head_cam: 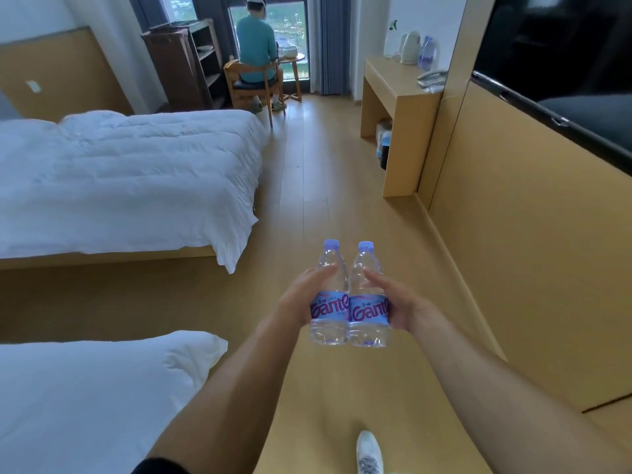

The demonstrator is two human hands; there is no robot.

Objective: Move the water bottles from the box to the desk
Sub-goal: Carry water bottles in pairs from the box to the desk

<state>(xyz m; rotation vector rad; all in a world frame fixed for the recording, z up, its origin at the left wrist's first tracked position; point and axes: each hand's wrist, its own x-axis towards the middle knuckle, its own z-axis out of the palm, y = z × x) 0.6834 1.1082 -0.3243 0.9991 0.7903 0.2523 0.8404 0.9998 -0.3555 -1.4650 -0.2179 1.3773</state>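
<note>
From my feed, the wooden floor [318,186] ran as an open lane between the bed [130,179] edge on the left and the wall panel on the right, up to the bench [400,87] far ahead, where a kettle [410,46] and what looked like more bottles stood blurred. The left hand [301,299] grasped the left bottle [329,295] and the right hand [400,302] the right bottle [368,299], both upright, touching, held over the floor. I could not make out the items under the bench.
</note>
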